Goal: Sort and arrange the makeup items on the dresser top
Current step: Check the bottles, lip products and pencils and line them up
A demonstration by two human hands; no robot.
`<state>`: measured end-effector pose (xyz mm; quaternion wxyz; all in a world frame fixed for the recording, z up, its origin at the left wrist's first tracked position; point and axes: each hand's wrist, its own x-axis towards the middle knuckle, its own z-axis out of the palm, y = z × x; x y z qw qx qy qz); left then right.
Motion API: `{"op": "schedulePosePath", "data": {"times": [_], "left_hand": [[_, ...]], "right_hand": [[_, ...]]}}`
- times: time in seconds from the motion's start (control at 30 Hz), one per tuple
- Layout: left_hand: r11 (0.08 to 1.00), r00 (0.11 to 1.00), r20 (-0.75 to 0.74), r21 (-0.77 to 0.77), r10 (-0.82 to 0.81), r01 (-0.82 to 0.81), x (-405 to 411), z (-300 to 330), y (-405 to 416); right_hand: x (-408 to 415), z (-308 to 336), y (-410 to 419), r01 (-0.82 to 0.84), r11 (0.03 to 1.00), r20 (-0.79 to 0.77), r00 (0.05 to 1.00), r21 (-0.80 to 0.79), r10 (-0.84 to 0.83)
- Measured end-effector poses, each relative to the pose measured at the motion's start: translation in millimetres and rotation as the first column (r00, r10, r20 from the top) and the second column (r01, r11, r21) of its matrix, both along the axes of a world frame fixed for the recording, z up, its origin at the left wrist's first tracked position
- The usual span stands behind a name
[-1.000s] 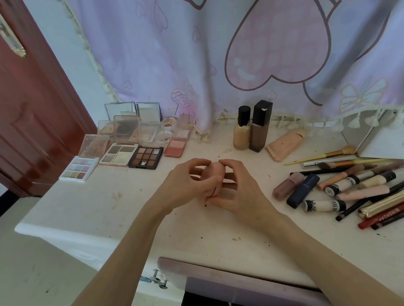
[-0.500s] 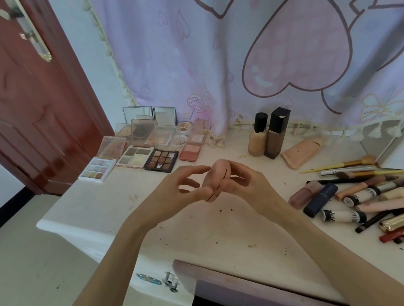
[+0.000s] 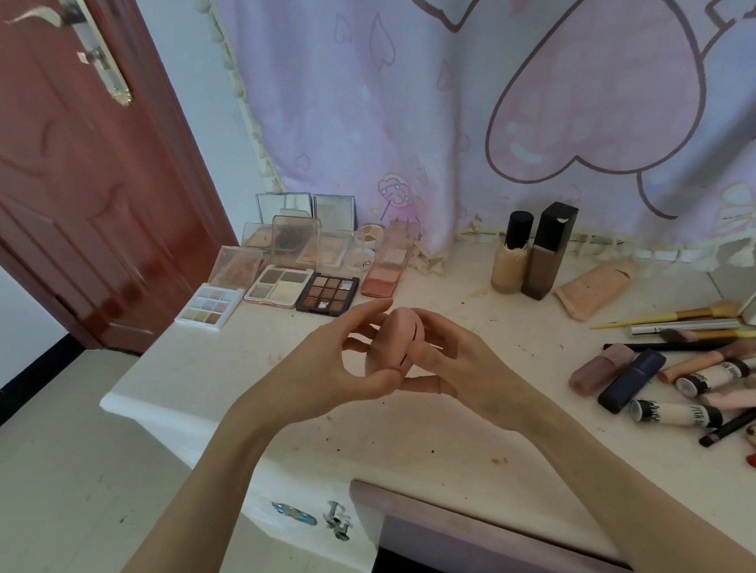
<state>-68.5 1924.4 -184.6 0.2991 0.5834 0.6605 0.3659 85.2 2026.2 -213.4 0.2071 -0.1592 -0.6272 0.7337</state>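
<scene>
Pink makeup sponge [image 3: 400, 339] pinched between left hand [image 3: 329, 373] and right hand [image 3: 465, 361] grip.

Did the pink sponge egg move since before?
Cannot tell. The camera shifted; both hands grip the sponge in mid-air, in front of the dark palette as before.

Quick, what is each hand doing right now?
Left hand: fingers curled round the pink makeup sponge, holding it.
Right hand: pinching the same sponge from the other side.
</scene>
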Motion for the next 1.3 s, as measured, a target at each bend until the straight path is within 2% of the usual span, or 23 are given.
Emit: {"op": "schedulePosePath", "data": {"times": [0.07,0.2,0.37,0.43,0.47,0.53,0.6,0.73,1.0,1.3], "left_hand": [[1.0,1.0,-0.027,0.002,-0.001,0.001,-3.2,0.0,-2.6],[0.997,0.991,-0.125,0.051,-0.046,0.052,-6.9,3.5,-7.3],[0.984,0.975,-0.207,0.137,-0.083,0.113,-15.2,1.4,-9.6],[0.985,0.986,-0.158,0.151,-0.061,0.085,-19.4,-1.0,-11.5],[0.988,0.994,-0.105,0.147,-0.03,0.045,-21.2,-3.0,-12.1],[0.993,0.998,0.019,0.105,0.058,-0.059,-21.6,-7.9,-12.1],[0.991,0.989,0.083,0.043,0.126,-0.13,-18.5,-11.5,-10.7],[0.977,0.968,0.144,0.026,0.206,-0.211,-10.1,-8.4,-7.6],[0.96,0.947,0.164,-0.005,0.276,-0.279,-11.4,-8.5,-10.6],[0.979,0.96,0.192,-0.023,0.205,-0.205,-29.3,-1.4,-14.8]], "right_hand": [[-3.3,-3.0,-1.4,-0.021,0.997,-0.032,0.999,-0.072,0.019],[-11.6,-6.6,-2.1,-0.128,0.938,-0.133,0.987,-0.322,0.089],[-17.9,-9.7,2.8,-0.154,0.876,-0.169,0.982,-0.457,0.084],[-17.1,-7.8,3.5,-0.127,0.911,-0.167,0.984,-0.392,0.066],[-17.1,-6.5,2.8,-0.087,0.95,-0.142,0.989,-0.3,0.046],[-20.0,-5.9,-0.6,0.068,0.998,-0.015,0.998,-0.012,-0.068],[-25.7,-7.5,-7.5,0.17,0.959,0.056,0.981,0.228,-0.187],[-34.0,-18.8,-17.6,0.199,0.879,-0.017,0.977,0.432,-0.213],[-44.1,-21.5,-24.1,0.162,0.884,0.082,0.972,0.439,-0.219],[-60.6,-28.7,-29.5,0.252,0.873,0.014,0.959,0.418,-0.284]]}}
